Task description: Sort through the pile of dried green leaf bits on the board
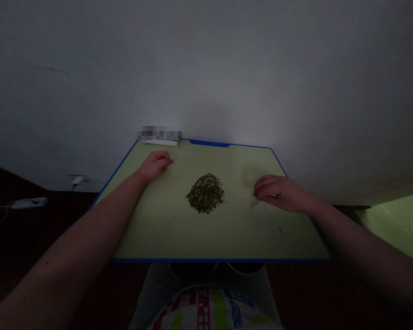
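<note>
A loose pile of small dark green-brown grains (206, 193) lies in the middle of a pale table top (213, 238) with a blue edge. To its upper left, my left hand (154, 166) rests on the table, closed in a loose fist, and nothing shows in its fingers. On the other side of the pile, my right hand (273, 191) is closed with the fingertips pinched together. From under those fingertips sticks a thin, see-through piece (253, 201) that looks like clear plastic; most of it is hidden by the fingers.
A white box (161, 140), partly blurred out, sits at the table's far left corner against a grey wall (206, 68). One thin dark sliver (280, 230) lies at the right front. At far left are a wall plug (77, 180) and a white power strip (29, 203).
</note>
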`<state>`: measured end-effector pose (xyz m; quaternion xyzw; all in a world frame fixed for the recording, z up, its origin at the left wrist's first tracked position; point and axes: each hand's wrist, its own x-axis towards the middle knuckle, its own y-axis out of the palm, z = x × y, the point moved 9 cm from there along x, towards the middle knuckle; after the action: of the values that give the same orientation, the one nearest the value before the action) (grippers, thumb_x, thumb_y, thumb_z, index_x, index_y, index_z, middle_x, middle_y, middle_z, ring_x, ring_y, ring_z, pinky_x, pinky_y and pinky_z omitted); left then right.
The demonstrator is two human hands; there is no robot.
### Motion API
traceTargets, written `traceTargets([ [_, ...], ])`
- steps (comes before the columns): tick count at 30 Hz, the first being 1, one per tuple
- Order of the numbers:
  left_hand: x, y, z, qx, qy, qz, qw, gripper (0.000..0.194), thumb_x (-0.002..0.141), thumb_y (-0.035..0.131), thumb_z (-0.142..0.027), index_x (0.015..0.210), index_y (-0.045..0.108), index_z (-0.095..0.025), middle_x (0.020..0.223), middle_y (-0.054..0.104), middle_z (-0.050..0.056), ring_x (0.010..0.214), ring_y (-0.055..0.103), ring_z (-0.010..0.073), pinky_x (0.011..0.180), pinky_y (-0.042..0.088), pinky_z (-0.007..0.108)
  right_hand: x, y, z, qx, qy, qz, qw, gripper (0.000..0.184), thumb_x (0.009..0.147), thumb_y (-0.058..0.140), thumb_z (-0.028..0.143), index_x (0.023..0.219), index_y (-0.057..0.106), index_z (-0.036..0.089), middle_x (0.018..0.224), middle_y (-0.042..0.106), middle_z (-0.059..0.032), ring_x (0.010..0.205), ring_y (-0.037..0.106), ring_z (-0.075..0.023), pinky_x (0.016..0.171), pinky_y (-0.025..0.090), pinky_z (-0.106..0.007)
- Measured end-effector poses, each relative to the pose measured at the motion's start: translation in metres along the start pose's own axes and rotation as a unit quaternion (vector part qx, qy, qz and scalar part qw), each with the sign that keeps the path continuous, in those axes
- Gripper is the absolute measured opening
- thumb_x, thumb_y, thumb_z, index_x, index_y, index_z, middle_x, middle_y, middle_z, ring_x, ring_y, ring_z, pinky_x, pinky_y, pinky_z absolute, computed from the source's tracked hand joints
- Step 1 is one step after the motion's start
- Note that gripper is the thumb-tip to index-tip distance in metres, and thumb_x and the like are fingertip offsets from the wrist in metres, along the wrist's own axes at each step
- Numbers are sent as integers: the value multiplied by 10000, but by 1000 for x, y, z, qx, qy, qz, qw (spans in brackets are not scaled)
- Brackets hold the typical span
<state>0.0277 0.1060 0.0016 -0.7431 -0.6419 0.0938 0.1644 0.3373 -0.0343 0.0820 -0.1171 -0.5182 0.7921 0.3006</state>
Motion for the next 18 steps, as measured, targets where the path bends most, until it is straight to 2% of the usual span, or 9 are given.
traceTargets([
  [2, 0, -1, 1, -1, -1, -2, 1000, 268, 653, 582, -326, 513, 407, -180, 417, 359, -72, 403, 302, 59, 441, 227, 239, 11, -10, -14, 45, 92, -67, 992, 120, 823, 559, 270, 844, 657, 204, 825, 676, -46, 784, 616, -162, 706, 469, -297],
  [4, 0, -2, 2, -4, -3, -6, 1000, 269, 653, 584, -327, 515, 407, -180, 416, 357, -74, 400, 299, 57, 439, 226, 237, 20, -5, -33, 122, 184, -96, 971, 216, 782, 583, 272, 977, 624, 189, 813, 678, -40, 719, 628, -156, 647, 481, -280],
  [7, 0, -1, 5, -8, -11, -5, 1000, 268, 652, 583, -336, 520, 408, -182, 413, 348, -74, 395, 298, 58, 434, 221, 236, 31, 26, -52, 187, 266, -33, 945, 306, 748, 551, 205, 1046, 592, 150, 722, 665, -29, 604, 619, -139, 564, 468, -254],
  [11, 0, -2, 3, -6, -4, -8, 1000, 254, 642, 582, -331, 525, 414, -182, 420, 347, -72, 403, 302, 60, 438, 222, 235, 37, 50, -62, 118, 281, 23, 952, 297, 698, 551, 142, 980, 643, 127, 671, 665, -28, 590, 606, -137, 570, 448, -241],
  [18, 2, -2, 6, -4, 1, -3, 1000, 260, 655, 578, -336, 529, 411, -181, 427, 348, -71, 412, 299, 60, 445, 225, 232, 42, 58, -62, 71, 271, 35, 959, 325, 649, 537, 94, 941, 676, 128, 758, 695, -43, 639, 610, -148, 583, 442, -237],
])
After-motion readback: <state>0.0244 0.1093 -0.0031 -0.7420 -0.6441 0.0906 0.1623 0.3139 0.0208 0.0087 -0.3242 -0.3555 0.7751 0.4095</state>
